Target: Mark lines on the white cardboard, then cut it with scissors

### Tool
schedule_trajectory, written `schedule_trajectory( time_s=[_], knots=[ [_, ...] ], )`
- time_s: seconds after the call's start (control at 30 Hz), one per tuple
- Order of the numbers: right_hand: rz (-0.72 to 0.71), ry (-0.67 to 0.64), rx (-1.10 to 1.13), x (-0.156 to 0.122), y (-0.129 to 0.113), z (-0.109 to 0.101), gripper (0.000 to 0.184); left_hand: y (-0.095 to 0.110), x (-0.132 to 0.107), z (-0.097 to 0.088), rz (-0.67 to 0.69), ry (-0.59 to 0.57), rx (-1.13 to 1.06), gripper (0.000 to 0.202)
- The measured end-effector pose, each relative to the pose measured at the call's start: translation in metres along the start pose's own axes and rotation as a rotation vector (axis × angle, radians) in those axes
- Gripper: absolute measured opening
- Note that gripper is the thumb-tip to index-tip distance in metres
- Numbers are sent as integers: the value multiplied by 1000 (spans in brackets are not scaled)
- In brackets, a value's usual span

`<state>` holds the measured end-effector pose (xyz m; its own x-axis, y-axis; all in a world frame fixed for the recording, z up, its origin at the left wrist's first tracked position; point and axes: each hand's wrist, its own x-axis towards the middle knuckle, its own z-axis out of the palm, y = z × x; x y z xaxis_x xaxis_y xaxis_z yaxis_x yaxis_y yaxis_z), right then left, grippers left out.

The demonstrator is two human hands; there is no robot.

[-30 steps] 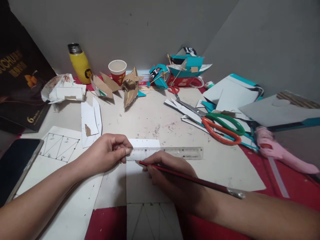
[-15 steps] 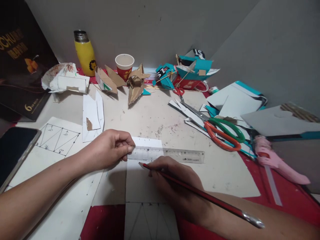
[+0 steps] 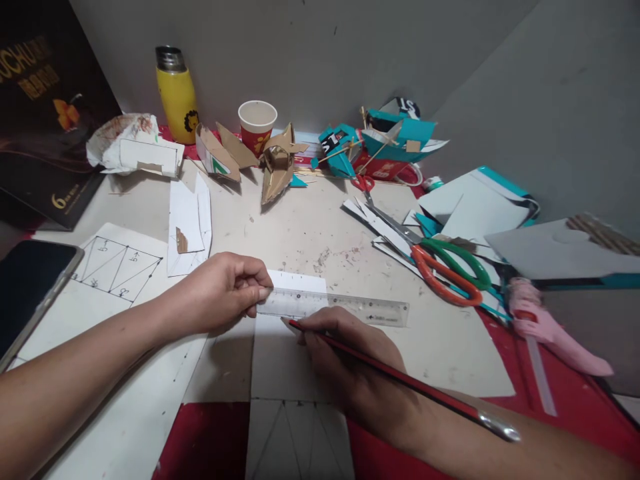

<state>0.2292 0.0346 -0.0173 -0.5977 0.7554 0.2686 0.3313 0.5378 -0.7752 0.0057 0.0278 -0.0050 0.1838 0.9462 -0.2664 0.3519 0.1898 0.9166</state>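
Note:
My left hand (image 3: pixel 223 291) pinches the left end of a clear plastic ruler (image 3: pixel 350 308) and presses it flat across a strip of white card (image 3: pixel 287 357). My right hand (image 3: pixel 345 353) grips a red pencil (image 3: pixel 400 380), its tip touching the card just below the ruler's edge. Faint drawn lines show on the card's near part. Both hands rest on the card.
A phone (image 3: pixel 25 287) and a sheet with drawn triangles (image 3: pixel 117 267) lie left. Orange-and-green scissors (image 3: pixel 443 267), card offcuts and a pink glue gun (image 3: pixel 545 327) lie right. A yellow flask (image 3: pixel 176 97), paper cup (image 3: pixel 257 123) and cardboard models (image 3: pixel 277 163) stand along the back wall.
The view has shifted, so the hands sit slightly higher in the frame. The pencil tip has moved a little to the right along the ruler's edge. The left hand's grip is unchanged.

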Motion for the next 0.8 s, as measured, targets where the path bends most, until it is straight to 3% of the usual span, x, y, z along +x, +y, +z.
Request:
schedule_trajectory(
  time_s=[0.8],
  knots=[
    [-6, -69, -1, -4, 11, 6, 16, -3, 3, 0, 4, -18, -5, 14]
  ],
)
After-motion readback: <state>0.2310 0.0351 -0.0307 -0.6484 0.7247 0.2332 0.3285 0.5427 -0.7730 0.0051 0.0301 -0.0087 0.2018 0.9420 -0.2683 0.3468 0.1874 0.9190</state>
